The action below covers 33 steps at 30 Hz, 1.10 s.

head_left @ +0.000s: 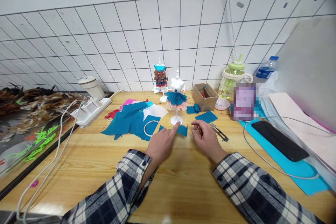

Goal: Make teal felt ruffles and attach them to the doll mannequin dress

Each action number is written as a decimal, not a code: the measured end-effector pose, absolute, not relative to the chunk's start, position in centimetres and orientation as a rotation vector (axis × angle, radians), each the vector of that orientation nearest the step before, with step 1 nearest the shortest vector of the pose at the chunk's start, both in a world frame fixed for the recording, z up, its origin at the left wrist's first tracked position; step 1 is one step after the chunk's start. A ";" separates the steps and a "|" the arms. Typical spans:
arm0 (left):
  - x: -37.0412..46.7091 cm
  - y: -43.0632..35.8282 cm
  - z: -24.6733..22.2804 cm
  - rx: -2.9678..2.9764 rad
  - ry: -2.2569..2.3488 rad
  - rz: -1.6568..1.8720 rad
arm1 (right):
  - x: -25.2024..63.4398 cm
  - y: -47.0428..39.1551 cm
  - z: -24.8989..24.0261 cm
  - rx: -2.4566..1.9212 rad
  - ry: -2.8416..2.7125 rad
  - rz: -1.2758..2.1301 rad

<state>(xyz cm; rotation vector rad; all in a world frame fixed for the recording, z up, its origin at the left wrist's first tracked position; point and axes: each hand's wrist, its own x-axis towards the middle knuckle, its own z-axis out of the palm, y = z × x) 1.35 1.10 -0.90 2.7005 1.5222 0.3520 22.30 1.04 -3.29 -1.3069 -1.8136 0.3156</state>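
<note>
My left hand [162,144] is closed over a small blue crepe paper strip [182,131], one finger stretched along it; the strip's ends show on either side. My right hand [207,139] is to the right of the strip, its fingers loosely bent and apart, with nothing visible in them. Just behind the hands stands a white mini dress form [177,83] wearing a pleated blue and peach paper skirt [176,98]. Thread snips [219,132] lie right of my right hand. A white ring [145,128] rests beside my left hand on blue paper sheets [126,120].
Behind stands a second dressed form [160,77]. A cardboard box [206,99], pink bowl [222,104], blue paper pieces [207,117] and green-lidded jug [234,77] stand or lie right. A phone [244,102] is propped up; a black case [279,140] lies nearer. Left are a power strip [90,111] and feathers [34,106].
</note>
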 end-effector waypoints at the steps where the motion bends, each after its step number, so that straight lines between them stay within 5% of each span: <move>1: 1.8 0.9 -0.9 2.692 1.555 0.238 | 22.3 1.0 -3.3 -1.280 -1.843 0.289; 10: 1.2 1.0 -0.7 2.485 1.484 0.372 | 21.3 -0.1 -2.3 -1.222 -2.437 0.223; 23: -0.1 -0.2 0.8 2.399 0.972 0.295 | 22.0 0.4 -2.1 -1.471 -2.496 0.133; 29: 0.4 4.3 -0.6 2.522 1.564 0.637 | 20.8 -0.2 -1.5 -1.411 -2.485 0.035; 33: 0.7 6.1 -2.1 2.720 1.376 0.490 | 20.6 -0.6 -1.0 -1.643 -2.356 -0.062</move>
